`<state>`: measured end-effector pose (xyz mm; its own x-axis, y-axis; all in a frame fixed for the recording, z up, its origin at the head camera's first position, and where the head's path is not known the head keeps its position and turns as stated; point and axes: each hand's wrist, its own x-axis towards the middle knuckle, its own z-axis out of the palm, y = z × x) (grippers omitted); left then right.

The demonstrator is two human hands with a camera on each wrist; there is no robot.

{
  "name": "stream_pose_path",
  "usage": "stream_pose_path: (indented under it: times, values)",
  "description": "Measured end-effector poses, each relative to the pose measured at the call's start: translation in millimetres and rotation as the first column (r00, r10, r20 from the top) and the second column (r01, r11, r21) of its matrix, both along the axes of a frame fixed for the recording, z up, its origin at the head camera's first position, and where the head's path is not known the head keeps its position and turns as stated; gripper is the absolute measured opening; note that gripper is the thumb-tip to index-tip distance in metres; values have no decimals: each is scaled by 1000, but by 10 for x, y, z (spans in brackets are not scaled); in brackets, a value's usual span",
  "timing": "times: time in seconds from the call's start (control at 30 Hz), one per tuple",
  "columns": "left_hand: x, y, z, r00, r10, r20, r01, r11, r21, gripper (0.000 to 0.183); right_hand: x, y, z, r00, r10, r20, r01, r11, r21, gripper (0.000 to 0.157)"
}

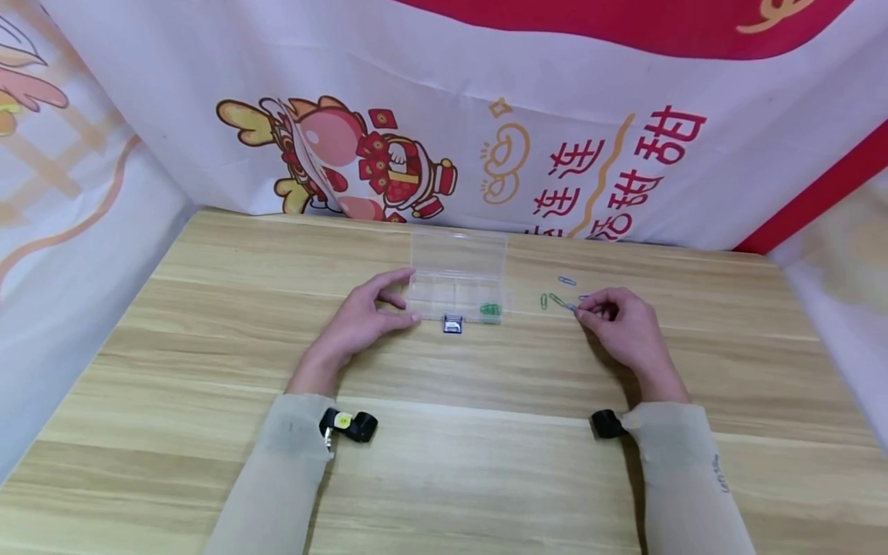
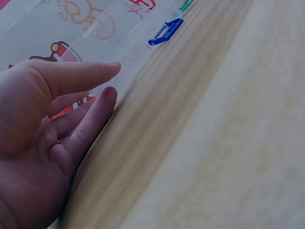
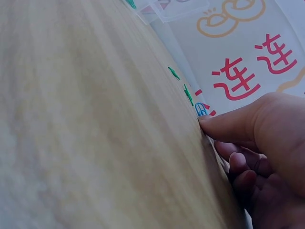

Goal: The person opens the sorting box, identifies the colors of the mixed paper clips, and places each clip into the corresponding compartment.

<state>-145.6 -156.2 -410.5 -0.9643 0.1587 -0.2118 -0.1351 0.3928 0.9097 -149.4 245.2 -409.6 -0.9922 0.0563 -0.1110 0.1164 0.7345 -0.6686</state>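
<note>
A clear divided plastic box (image 1: 432, 290) stands with its lid (image 1: 458, 253) raised. My left hand (image 1: 357, 320) holds the box's left end, thumb at the front corner and index finger near the hinge side. On the front wall hangs a blue latch (image 1: 453, 324). Green paper clips (image 1: 489, 309) lie in the front right compartment. To the right of the box, my right hand (image 1: 627, 327) pinches a blue paper clip (image 3: 200, 109) between thumb and index finger, close over the table. Two green paper clips (image 1: 544, 301) lie just left of those fingertips.
Another blue paper clip (image 1: 566, 280) lies behind the right hand's fingertips, and one more (image 1: 583, 297) shows partly beside the knuckles. The wooden table (image 1: 472, 470) ends at a printed cloth (image 1: 555, 85) behind the box. More cloth hangs on both sides.
</note>
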Motion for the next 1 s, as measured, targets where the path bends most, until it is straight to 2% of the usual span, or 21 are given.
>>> stream_pose_path:
  times: [0.43, 0.7, 1.0]
  values:
    - [-1, -1, -4, 1000, 4, -1, -4, 1000, 0, 78, 18, 17, -19, 1000, -2, -20, 2, 999, -36, 24]
    - [5, -10, 4, 1000, 6, 0, -6, 1000, 4, 77, 2, 15, -7, 999, -33, 13, 34, 994, -105, 33]
    - [-1, -10, 2, 1000, 1, 17, -1, 1000, 6, 77, 21, 36, 146, 993, -115, 39, 122, 953, -279, 31]
